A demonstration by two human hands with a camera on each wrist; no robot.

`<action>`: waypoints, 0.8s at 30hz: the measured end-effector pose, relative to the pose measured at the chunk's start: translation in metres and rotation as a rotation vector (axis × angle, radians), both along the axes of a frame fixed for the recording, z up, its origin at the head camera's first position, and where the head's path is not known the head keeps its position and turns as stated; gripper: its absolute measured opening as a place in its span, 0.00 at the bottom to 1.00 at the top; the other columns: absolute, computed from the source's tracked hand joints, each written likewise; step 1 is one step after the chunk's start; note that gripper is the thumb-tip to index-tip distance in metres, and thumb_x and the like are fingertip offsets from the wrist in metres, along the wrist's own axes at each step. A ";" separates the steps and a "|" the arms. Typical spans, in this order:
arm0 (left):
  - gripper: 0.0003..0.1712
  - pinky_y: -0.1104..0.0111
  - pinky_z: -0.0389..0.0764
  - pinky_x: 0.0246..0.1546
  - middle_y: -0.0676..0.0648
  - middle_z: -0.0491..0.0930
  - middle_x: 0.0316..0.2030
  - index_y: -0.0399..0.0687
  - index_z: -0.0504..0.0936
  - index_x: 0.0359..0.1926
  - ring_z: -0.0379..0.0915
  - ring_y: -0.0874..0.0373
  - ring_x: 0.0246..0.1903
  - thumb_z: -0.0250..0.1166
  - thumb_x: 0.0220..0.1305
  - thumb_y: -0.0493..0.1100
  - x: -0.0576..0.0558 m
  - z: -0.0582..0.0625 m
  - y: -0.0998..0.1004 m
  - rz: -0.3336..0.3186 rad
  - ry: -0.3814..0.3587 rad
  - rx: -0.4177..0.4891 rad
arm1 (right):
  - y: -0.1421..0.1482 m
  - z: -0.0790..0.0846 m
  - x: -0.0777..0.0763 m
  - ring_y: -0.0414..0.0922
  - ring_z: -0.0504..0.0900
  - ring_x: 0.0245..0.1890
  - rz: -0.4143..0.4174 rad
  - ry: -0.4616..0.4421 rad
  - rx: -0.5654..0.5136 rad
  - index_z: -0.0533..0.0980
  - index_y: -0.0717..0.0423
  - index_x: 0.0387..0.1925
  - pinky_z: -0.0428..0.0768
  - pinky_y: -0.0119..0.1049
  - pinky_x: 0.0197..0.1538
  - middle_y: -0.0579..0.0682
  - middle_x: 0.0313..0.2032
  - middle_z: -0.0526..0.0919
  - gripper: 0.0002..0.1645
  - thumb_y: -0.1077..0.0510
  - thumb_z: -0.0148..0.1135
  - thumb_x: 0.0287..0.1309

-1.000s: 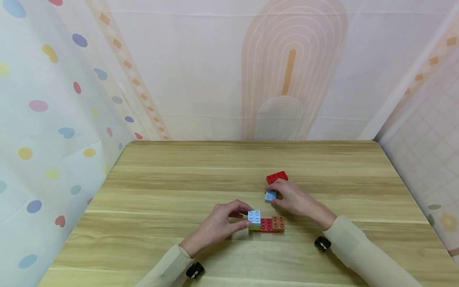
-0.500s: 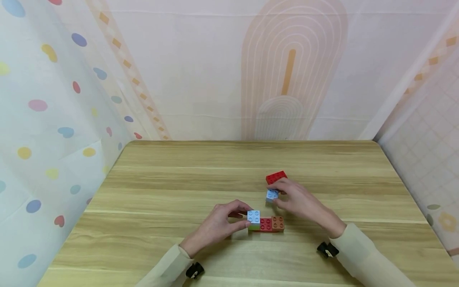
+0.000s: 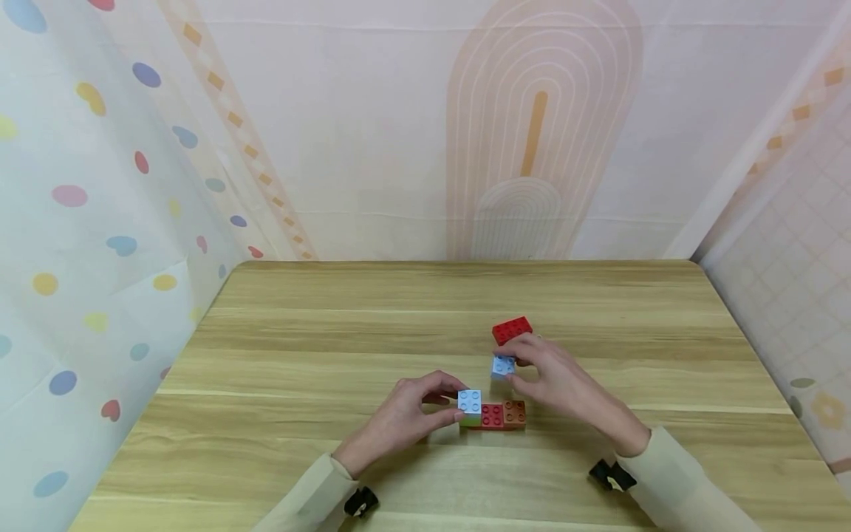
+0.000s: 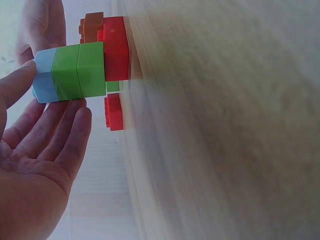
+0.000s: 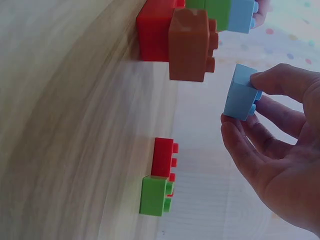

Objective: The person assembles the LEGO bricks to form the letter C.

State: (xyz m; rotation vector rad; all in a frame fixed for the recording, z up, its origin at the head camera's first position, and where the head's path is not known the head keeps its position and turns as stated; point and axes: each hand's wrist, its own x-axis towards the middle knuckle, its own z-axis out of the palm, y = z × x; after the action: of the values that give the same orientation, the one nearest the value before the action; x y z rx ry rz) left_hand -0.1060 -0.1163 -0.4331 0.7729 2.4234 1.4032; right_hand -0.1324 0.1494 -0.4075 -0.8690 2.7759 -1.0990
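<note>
A red building brick lies in front of me, with a brown brick on its right end. On its left end rise two stacked green bricks, topped by a light blue brick. My left hand pinches this tower near the top between thumb and fingers. Behind the red base, my right hand holds a second light blue brick by thumb and fingertips, raised off the table, its studs turned toward the palm in the right wrist view.
Behind my right hand lies another red brick. A loose green brick is beside it, mostly hidden by the hand in the head view. The wooden table ends at a patterned curtain.
My right hand shifts slightly with its light blue brick, while the right wrist and sleeve swing a little right and toward me. My left hand stays on the tower.
</note>
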 end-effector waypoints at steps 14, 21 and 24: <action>0.19 0.69 0.79 0.49 0.55 0.81 0.48 0.54 0.78 0.53 0.79 0.57 0.47 0.67 0.62 0.51 0.000 -0.001 0.000 0.001 -0.016 0.005 | -0.002 0.006 0.012 0.44 0.78 0.46 0.011 0.034 -0.033 0.77 0.50 0.57 0.76 0.48 0.49 0.41 0.49 0.76 0.23 0.57 0.65 0.59; 0.19 0.67 0.80 0.48 0.53 0.81 0.48 0.52 0.78 0.53 0.80 0.56 0.47 0.67 0.62 0.49 0.000 -0.001 0.000 -0.002 -0.012 0.015 | -0.005 0.008 0.015 0.41 0.79 0.46 0.018 0.047 -0.074 0.78 0.51 0.56 0.80 0.46 0.48 0.42 0.50 0.76 0.22 0.57 0.65 0.60; 0.19 0.67 0.80 0.48 0.53 0.81 0.48 0.52 0.78 0.53 0.80 0.56 0.47 0.67 0.62 0.49 0.000 -0.001 0.000 -0.005 -0.010 0.016 | -0.006 0.008 0.016 0.40 0.79 0.46 0.024 0.040 -0.100 0.78 0.53 0.56 0.81 0.46 0.48 0.43 0.50 0.77 0.22 0.58 0.66 0.59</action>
State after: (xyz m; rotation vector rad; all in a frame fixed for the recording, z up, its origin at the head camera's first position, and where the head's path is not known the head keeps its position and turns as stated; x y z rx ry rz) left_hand -0.1064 -0.1165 -0.4345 0.7732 2.4037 1.4234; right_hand -0.1162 0.1434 -0.3997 -0.9421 2.7552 -1.2392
